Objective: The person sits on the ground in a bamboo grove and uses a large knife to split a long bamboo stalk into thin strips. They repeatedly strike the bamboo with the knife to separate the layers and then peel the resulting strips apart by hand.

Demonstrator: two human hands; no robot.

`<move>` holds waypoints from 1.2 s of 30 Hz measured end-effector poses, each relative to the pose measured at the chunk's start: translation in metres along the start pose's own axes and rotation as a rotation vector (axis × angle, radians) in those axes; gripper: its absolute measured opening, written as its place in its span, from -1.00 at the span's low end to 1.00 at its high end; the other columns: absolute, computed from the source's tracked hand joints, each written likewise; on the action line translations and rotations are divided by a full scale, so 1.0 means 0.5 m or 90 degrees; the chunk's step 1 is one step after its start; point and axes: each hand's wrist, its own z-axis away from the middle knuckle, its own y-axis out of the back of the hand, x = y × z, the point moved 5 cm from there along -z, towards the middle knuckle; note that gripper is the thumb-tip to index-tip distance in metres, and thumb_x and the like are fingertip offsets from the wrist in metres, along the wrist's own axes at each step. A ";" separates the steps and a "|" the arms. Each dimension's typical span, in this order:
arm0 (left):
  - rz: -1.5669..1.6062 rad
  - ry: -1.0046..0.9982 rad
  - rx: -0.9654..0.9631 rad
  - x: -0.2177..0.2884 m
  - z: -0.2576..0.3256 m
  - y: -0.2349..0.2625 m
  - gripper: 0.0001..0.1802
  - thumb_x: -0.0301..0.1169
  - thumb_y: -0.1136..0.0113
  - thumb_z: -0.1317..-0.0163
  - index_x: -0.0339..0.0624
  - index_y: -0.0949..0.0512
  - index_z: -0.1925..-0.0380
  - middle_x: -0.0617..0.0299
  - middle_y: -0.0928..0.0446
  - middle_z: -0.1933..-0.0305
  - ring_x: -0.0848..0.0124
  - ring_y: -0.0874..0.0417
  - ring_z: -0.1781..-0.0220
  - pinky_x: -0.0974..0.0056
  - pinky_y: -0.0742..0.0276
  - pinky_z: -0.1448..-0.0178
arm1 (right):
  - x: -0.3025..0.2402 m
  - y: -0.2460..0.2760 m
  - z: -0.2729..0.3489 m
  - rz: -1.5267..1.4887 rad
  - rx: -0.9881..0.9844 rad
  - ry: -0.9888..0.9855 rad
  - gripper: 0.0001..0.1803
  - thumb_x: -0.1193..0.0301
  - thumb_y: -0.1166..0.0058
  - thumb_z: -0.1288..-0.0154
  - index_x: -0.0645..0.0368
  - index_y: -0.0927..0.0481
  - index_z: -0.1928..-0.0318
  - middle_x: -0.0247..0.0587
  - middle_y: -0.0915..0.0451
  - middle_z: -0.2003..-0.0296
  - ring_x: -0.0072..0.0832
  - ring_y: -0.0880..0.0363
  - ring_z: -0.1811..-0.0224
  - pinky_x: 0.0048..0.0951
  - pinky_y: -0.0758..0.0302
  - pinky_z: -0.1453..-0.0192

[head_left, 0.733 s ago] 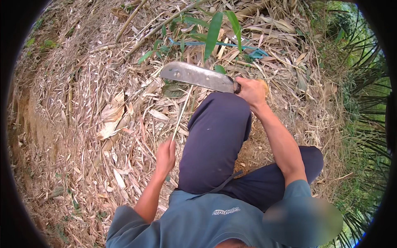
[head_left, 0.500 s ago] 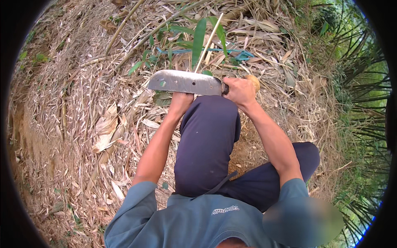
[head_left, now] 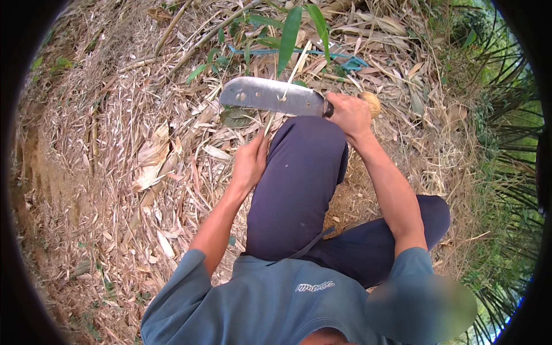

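My right hand (head_left: 351, 117) is wrapped round the wooden handle (head_left: 371, 104) of a machete (head_left: 253, 93). Its broad grey blade points left, just beyond my raised knee, and has small holes in it. A thin pale strip, apparently bamboo (head_left: 300, 64), slants down across the blade and seems to run through the middle hole. Below the blade's lower edge the strip shows again and reaches my left hand (head_left: 250, 161). That hand is closed on it beside my knee, though the fingertips are partly hidden.
My bent leg in dark trousers (head_left: 296, 184) lies between my arms. Dry leaves and shavings (head_left: 103, 190) cover the ground. Beyond the blade are green leaves (head_left: 289, 40), a blue cord or strip (head_left: 353, 62) and thin branches (head_left: 210, 37). Green plants (head_left: 494, 247) stand at the right.
My left hand has drawn back toward me from under the blade, and the strip now shows below it. The machete and right hand have shifted slightly right and farther away.
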 end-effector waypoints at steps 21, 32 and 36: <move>-0.431 -0.362 0.051 -0.052 -0.160 -0.022 -0.70 -0.40 -0.01 -0.46 -0.47 -0.58 0.08 -0.18 -0.66 0.04 0.07 -0.68 0.01 0.16 -0.49 -0.14 | -0.040 -0.008 -0.024 -0.068 0.052 0.051 -0.63 0.06 -0.28 0.01 0.01 -0.65 0.28 -0.18 -0.72 0.42 -0.18 -0.74 0.35 -0.17 -0.63 0.29; 0.058 0.011 -0.034 -0.012 -0.052 0.007 -0.65 -0.41 -0.02 -0.46 -0.44 -0.57 -0.09 -0.10 -0.67 0.32 0.19 -0.67 0.28 0.16 -0.54 0.08 | -0.016 0.022 -0.016 0.009 0.085 0.097 -0.68 0.09 -0.27 0.00 0.02 -0.61 0.32 -0.21 -0.68 0.46 -0.19 -0.70 0.40 -0.18 -0.59 0.33; 0.023 0.153 -0.078 -0.050 0.153 0.055 -0.59 -0.41 -0.01 -0.49 -0.46 -0.49 -0.22 -0.07 -0.57 0.52 0.40 -0.55 0.50 0.26 -0.51 0.30 | 0.004 -0.027 -0.002 -0.073 0.066 0.044 -0.63 0.05 -0.25 -0.03 0.02 -0.64 0.26 -0.16 -0.70 0.43 -0.17 -0.71 0.36 -0.16 -0.59 0.32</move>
